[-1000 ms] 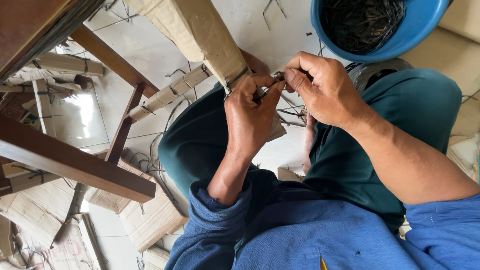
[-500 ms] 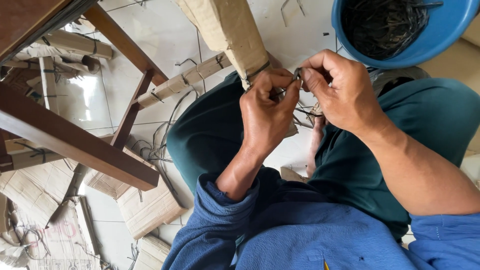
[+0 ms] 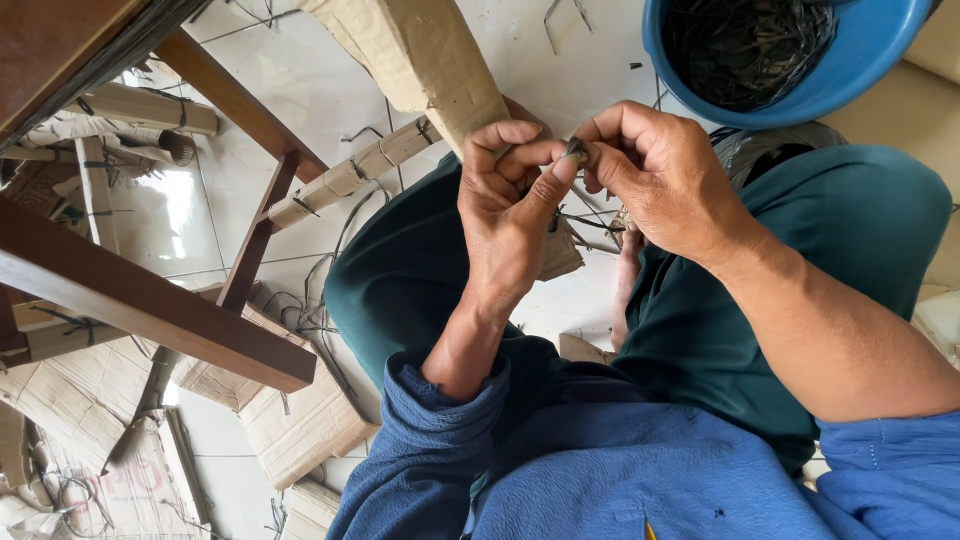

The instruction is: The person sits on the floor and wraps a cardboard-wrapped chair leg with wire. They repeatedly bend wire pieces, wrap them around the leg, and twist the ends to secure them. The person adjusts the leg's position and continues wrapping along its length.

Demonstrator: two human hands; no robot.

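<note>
— Hands, how were they?
— Left hand (image 3: 510, 215) and right hand (image 3: 660, 175) met, fingertips pinching one small dark strip (image 3: 577, 151) between them, just below the blue basin (image 3: 790, 80).

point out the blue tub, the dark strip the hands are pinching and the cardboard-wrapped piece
blue tub (image 3: 860, 75): head view, on its outer wall at the lower right.
dark strip (image 3: 577, 150): head view, on the end pinched between the fingertips.
cardboard-wrapped piece (image 3: 420, 55): head view, on its broad wrapped face.

floor: glossy white tiles (image 3: 310, 90) | furniture: dark wooden frame (image 3: 150, 305) | light: daylight glare on tiles
</note>
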